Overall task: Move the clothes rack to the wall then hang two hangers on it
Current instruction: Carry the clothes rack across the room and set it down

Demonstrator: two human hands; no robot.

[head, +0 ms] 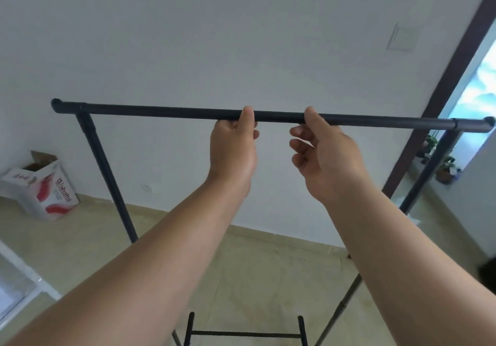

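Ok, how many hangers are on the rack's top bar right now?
0. The top bar carries only the left hand and right hand, near its middle; no hangers show anywhere in view.

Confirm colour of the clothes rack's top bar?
Black, matte; the top bar shows best in the head view, against the white wall.

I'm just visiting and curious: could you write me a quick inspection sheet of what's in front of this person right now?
Surface: beige tiled floor, bare where visible.
Job's things: black clothes rack stands near the white wall; no hangers seen on it.
Clutter: opened cardboard box on the floor by the wall, at left.
Grippers: left hand closed on the rack's top bar; right hand touches the bar, fingers loosely curled.
Cables: nothing seen.
Surroundings: wall switch, dark door frame, potted plants on a ledge at right.
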